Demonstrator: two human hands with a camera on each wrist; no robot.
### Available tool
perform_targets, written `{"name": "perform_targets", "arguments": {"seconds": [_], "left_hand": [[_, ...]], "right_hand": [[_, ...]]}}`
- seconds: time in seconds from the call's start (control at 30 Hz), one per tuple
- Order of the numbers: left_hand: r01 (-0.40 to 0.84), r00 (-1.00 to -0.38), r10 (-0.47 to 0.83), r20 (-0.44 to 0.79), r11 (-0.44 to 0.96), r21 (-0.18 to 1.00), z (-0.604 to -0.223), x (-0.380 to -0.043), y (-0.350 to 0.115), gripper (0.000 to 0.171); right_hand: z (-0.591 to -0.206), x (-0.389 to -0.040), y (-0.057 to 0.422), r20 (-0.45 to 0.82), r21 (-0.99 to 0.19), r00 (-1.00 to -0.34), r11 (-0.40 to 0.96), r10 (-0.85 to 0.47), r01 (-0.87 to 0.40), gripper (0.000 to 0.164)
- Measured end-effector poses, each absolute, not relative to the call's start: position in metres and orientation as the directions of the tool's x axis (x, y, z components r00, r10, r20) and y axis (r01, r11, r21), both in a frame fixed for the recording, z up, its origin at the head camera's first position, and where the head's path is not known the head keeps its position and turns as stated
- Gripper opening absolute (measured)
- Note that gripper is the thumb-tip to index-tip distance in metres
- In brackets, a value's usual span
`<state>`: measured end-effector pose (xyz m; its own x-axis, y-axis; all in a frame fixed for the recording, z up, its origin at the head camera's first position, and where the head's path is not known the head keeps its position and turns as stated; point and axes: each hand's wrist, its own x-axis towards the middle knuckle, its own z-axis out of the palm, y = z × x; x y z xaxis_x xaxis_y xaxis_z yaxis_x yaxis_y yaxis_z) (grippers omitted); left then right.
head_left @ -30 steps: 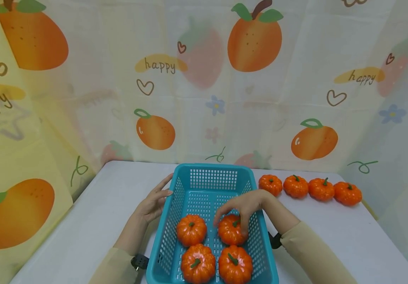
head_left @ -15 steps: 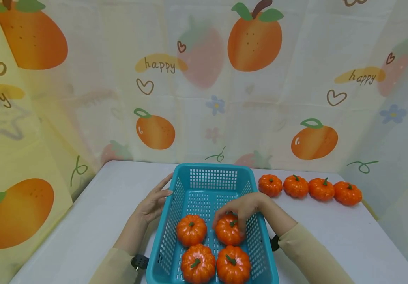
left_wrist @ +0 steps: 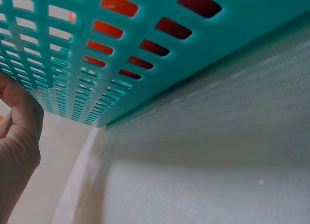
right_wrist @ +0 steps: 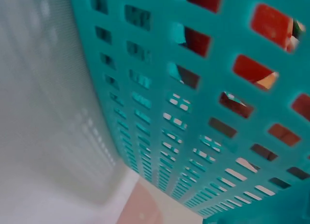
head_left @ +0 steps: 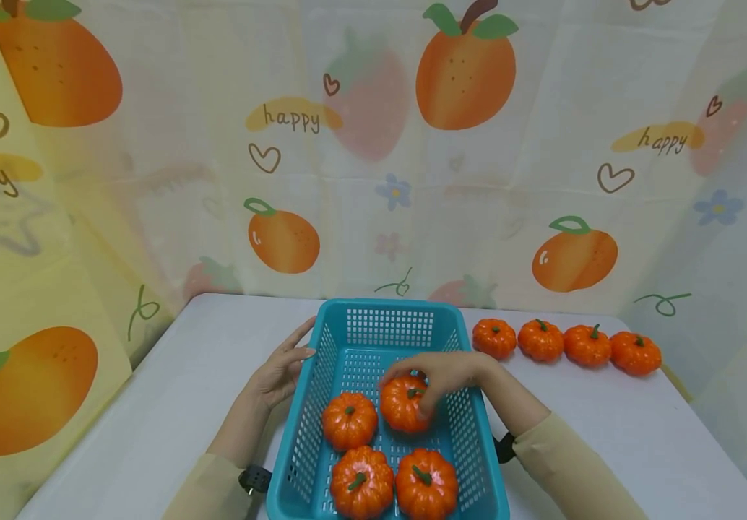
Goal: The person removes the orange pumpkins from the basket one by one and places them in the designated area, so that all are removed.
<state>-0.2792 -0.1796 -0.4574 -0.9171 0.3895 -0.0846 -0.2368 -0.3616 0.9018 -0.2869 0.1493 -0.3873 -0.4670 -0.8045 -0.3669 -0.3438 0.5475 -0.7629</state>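
Observation:
In the head view a turquoise plastic basket (head_left: 389, 306) stands on the white table. My left hand (head_left: 277, 375) holds its left side, thumb at the rim and fingers against the outer wall; the left wrist view shows this hand (left_wrist: 18, 127) at the perforated side. Inside the basket my right hand (head_left: 441, 375) grips a small orange toy pumpkin (head_left: 402, 406) from above, fingers over its far side and thumb on its right. Three more pumpkins sit in the basket: one (head_left: 350, 420) to the left, one (head_left: 362, 484) and another (head_left: 427, 485) at the near end.
Several orange pumpkins (head_left: 586, 345) stand in a row on the table (head_left: 581, 404), right of the basket's far end. A fruit-print cloth (head_left: 412, 217) hangs behind the table and along its sides. Through the right wrist view's basket wall (right_wrist: 160, 103), orange patches show.
My right hand has moved the gripped pumpkin leftward and toward the basket's far end, away from the near-right pumpkin, which shifted slightly left. My left hand has stayed in place.

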Motion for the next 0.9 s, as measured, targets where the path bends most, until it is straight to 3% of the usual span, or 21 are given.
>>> {"name": "perform_targets", "arguments": {"seconds": [0.5,0.9], "left_hand": [[-0.228,-0.913,0.400,-0.073,-0.354,0.907,-0.455,-0.278,-0.179,0.068],[-0.234,-0.917,0.390,-0.085,-0.350,0.907,-0.453,-0.276,-0.178,0.069]], "right_hand": [[-0.362,-0.281,0.178,-0.134,-0.837,-0.586,0.408,-0.799,-0.365,0.071],[-0.355,-0.284,0.218,-0.022,-0.891,-0.614,0.293,-0.789,-0.345,0.063]]}}
